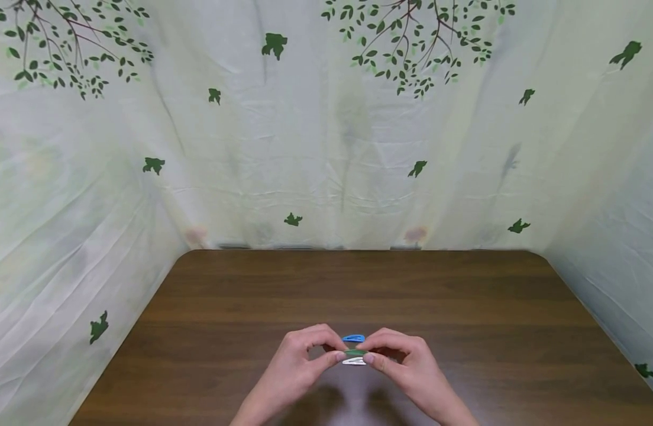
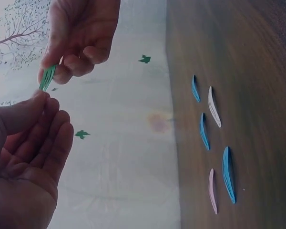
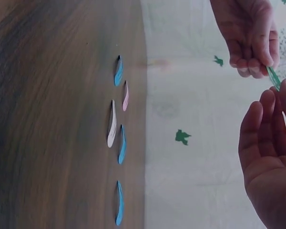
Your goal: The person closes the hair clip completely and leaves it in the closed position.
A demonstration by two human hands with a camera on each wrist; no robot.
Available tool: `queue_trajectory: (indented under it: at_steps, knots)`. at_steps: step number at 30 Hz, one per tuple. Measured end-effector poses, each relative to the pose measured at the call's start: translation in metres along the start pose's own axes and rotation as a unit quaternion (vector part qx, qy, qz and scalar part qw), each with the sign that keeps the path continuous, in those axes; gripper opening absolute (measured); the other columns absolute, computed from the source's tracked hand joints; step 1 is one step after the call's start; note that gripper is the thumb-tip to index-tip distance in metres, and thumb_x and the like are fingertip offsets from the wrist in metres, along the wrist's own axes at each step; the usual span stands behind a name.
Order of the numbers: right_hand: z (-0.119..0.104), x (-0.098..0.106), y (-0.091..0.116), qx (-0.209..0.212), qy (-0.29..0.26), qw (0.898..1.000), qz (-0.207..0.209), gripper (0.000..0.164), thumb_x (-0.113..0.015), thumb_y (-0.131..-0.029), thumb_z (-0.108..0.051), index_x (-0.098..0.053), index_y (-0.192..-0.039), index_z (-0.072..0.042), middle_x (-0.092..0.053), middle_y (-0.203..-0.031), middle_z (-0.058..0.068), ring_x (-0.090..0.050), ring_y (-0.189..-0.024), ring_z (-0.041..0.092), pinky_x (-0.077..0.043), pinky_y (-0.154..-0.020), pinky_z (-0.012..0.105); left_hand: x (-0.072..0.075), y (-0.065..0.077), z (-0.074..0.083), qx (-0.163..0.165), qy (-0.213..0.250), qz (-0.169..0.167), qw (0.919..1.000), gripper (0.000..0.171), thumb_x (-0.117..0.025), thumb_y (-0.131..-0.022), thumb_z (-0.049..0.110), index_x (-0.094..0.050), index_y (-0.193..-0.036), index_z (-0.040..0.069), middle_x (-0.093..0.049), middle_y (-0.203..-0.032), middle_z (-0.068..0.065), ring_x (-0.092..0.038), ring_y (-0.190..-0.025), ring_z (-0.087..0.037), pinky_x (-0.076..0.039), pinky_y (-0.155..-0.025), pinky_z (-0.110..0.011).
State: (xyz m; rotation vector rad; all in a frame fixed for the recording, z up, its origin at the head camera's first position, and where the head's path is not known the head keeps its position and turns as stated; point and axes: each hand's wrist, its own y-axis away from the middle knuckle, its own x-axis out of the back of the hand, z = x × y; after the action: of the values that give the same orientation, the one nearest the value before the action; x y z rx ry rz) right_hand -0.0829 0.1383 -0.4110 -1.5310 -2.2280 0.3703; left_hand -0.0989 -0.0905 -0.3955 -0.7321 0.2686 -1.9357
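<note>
A green snap hair clip (image 1: 355, 352) is held up between both hands above the table. My left hand (image 1: 304, 359) pinches one end of it between thumb and fingertips. At the other end, my right hand (image 1: 409, 362) pinches it the same way. On the table beyond the clip lies a blue hair clip (image 1: 353, 338), and a white hair clip (image 1: 354, 361) shows just below the green one. The left wrist view shows a pink hair clip (image 2: 213, 191) among several blue ones; in the head view the hands hide these.
The brown wooden table (image 1: 358, 290) has rounded far corners. Pale cloth (image 1: 337, 148) with printed branches and green leaves hangs behind it and along both sides.
</note>
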Motion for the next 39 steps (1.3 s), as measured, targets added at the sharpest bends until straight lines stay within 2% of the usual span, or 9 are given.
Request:
queue_trajectory:
  at_steps: [4,9,11,15,20,26,29,32,39]
  knots:
    - [0.0027,0.0006,-0.0008,0.004,-0.022,1.0,-0.017,0.019,-0.066,-0.092,0.0,-0.073,-0.107,-0.01,-0.069,-0.099,0.008,-0.065,-0.088,0.023,-0.055,-0.074,0.032,0.0031,0.0005,-0.0003,0.011,0.014,-0.021,0.9996,0.012,-0.073,-0.089,0.008,-0.072,-0.09,0.021,-0.068,-0.087,0.006,-0.063,-0.083,-0.014,-0.052,-0.074,-0.029]
    - [0.0041,0.0018,-0.0015,0.017,-0.048,0.998,-0.027,0.019,-0.065,-0.091,0.005,-0.073,-0.103,-0.008,-0.067,-0.088,0.011,-0.06,-0.078,0.015,-0.052,-0.067,0.029,0.0041,-0.0004,0.0002,0.017,0.051,-0.042,0.9977,0.006,-0.071,-0.09,0.013,-0.073,-0.09,0.019,-0.068,-0.088,0.004,-0.063,-0.084,-0.015,-0.052,-0.076,-0.03]
    - [0.0037,0.002,-0.0018,0.003,-0.055,0.998,-0.023,0.018,-0.064,-0.092,0.004,-0.073,-0.104,-0.007,-0.065,-0.084,0.011,-0.058,-0.075,0.016,-0.051,-0.065,0.029,0.0037,-0.0011,0.0,0.023,0.055,-0.039,0.9975,0.008,-0.071,-0.09,0.01,-0.073,-0.09,0.018,-0.068,-0.088,0.002,-0.063,-0.084,-0.016,-0.052,-0.076,-0.03]
    - [0.0022,0.0016,-0.0008,-0.058,-0.077,0.995,-0.002,0.014,-0.064,-0.094,-0.003,-0.072,-0.106,-0.002,-0.066,-0.083,0.01,-0.06,-0.072,0.019,-0.053,-0.069,0.032,0.0018,-0.0021,-0.0007,0.042,0.043,-0.026,0.9979,0.013,-0.072,-0.088,0.005,-0.073,-0.091,0.017,-0.068,-0.088,-0.001,-0.063,-0.085,-0.016,-0.052,-0.077,-0.03]
    - [0.0007,0.0001,0.001,-0.123,-0.13,0.984,0.012,0.022,-0.063,-0.096,-0.007,-0.065,-0.112,0.008,-0.065,-0.086,0.012,-0.062,-0.076,0.02,-0.054,-0.074,0.034,-0.0004,-0.0016,-0.0015,0.019,0.01,-0.006,0.9998,0.014,-0.075,-0.085,0.003,-0.074,-0.092,0.014,-0.068,-0.089,0.001,-0.063,-0.084,-0.014,-0.052,-0.077,-0.03]
    - [0.0018,0.0005,0.0016,-0.157,-0.159,0.975,0.01,0.021,-0.062,-0.096,-0.006,-0.065,-0.112,0.007,-0.065,-0.086,0.007,-0.061,-0.076,0.016,-0.053,-0.075,0.031,-0.0026,-0.0009,-0.0048,-0.037,-0.031,0.008,0.9988,0.011,-0.076,-0.085,0.013,-0.073,-0.095,0.018,-0.067,-0.092,0.007,-0.063,-0.084,-0.01,-0.054,-0.076,-0.029]
    - [0.0031,0.0021,0.0022,-0.161,-0.157,0.974,0.011,0.02,-0.063,-0.095,-0.005,-0.066,-0.112,0.007,-0.067,-0.088,0.006,-0.061,-0.075,0.015,-0.053,-0.074,0.031,-0.0036,-0.0005,-0.0062,-0.063,-0.053,0.013,0.9965,0.009,-0.075,-0.087,0.014,-0.072,-0.095,0.018,-0.066,-0.092,0.008,-0.063,-0.085,-0.008,-0.054,-0.074,-0.027]
    - [0.0034,0.003,0.0024,-0.159,-0.13,0.978,0.017,0.02,-0.066,-0.093,-0.007,-0.067,-0.11,0.004,-0.068,-0.09,0.01,-0.061,-0.074,0.017,-0.054,-0.072,0.032,-0.0045,-0.0007,-0.0084,-0.087,-0.076,0.019,0.9932,0.01,-0.075,-0.086,0.01,-0.071,-0.094,0.016,-0.066,-0.092,0.008,-0.063,-0.085,-0.007,-0.054,-0.072,-0.026]
    - [0.0027,0.0014,0.0011,-0.152,-0.056,0.986,0.028,0.023,-0.076,-0.087,-0.011,-0.071,-0.107,-0.002,-0.07,-0.097,0.014,-0.068,-0.08,0.024,-0.056,-0.074,0.033,-0.003,-0.0006,-0.009,-0.048,-0.094,0.015,0.9943,0.013,-0.077,-0.084,0.009,-0.072,-0.092,0.017,-0.064,-0.092,0.015,-0.061,-0.088,-0.005,-0.052,-0.074,-0.023]
